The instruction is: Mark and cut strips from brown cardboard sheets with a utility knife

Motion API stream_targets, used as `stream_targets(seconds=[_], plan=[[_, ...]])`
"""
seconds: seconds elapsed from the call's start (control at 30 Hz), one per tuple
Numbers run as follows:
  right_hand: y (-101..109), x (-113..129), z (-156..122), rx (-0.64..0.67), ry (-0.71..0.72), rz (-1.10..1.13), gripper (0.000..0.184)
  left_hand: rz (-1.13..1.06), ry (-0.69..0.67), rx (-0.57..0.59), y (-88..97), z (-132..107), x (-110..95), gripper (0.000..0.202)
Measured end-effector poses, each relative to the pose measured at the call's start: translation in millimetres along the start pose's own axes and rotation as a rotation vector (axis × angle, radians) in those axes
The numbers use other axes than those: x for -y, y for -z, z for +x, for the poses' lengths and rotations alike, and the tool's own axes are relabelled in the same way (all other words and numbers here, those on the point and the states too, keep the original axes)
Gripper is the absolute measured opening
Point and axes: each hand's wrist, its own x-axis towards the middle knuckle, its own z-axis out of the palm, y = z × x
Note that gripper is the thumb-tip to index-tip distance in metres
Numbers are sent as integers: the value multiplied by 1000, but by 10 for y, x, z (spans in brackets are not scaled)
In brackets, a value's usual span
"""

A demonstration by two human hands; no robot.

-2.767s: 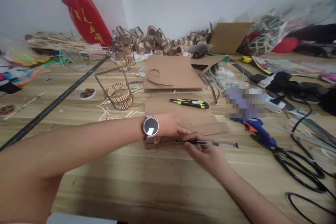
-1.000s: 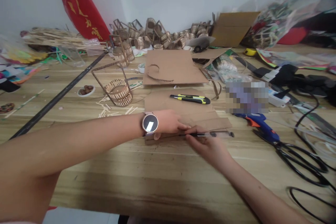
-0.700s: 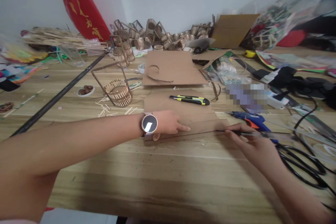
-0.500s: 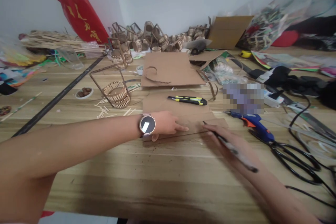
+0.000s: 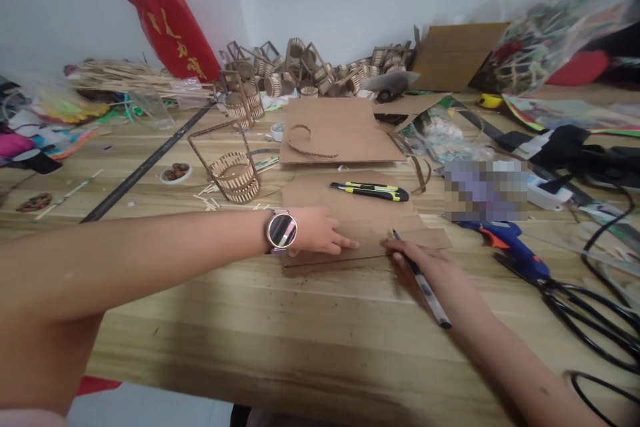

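Note:
My left hand (image 5: 320, 232), a watch on its wrist, rests on a piece of brown cardboard (image 5: 380, 237) near the table's front, its index finger stretched out to the right. At the cardboard's right side, my right hand (image 5: 417, 257) grips a pen (image 5: 425, 290), whose dark tip points up and away from me while the clear barrel slants down to the right. A black and yellow utility knife (image 5: 369, 191) lies on the cardboard beyond both hands. Behind it sits a larger cardboard sheet (image 5: 335, 127) with a curled brown strip (image 5: 313, 152) on top.
A small slatted basket (image 5: 235, 177) with a tall handle stands left of the cardboard, beside a bowl of brown beads (image 5: 176, 173). On the right lie a blue glue gun (image 5: 515, 243) and black scissors (image 5: 585, 320). Several more baskets (image 5: 310, 70) are heaped along the wall.
My view has swung slightly left, so things sit further right. The pen in my right hand now stands at a steeper slant, its tip turned more away from me. The left hand keeps its place on the cardboard.

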Motion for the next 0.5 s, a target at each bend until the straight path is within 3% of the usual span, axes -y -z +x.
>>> stream_targets(seconds=[0.33, 0.5], plan=[[-63, -101, -60, -5, 30, 0, 35, 22, -9, 200, 141, -11, -16, 67], [-82, -127, -52, -42, 21, 14, 35, 31, -30, 180, 91, -3, 15, 73]])
